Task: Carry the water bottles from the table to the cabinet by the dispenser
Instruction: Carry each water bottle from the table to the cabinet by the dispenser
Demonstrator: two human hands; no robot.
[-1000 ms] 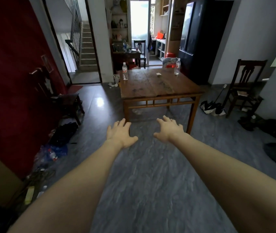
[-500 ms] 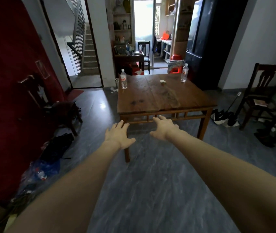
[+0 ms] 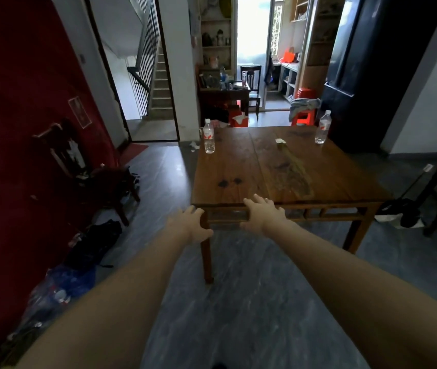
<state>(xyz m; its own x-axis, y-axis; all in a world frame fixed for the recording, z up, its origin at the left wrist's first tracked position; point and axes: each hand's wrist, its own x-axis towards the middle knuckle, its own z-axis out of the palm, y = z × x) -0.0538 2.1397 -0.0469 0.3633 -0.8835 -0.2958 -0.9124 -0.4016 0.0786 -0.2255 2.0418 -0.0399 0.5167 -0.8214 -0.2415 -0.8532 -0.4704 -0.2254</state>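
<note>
Both hands were open and empty: the left hand (image 3: 189, 225) and right hand (image 3: 261, 215) had come up to the table (image 3: 238, 169) near edge since a second earlier. Bottles waited across it, untouched: left bottle (image 3: 208, 139) at eleven o'clock, right bottle (image 3: 323, 127) at one.

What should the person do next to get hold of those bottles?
Probably step further along the table. Both bottles, left bottle and right bottle, stand at its far edge, while the open, empty left hand and right hand are only at the near edge.
</note>
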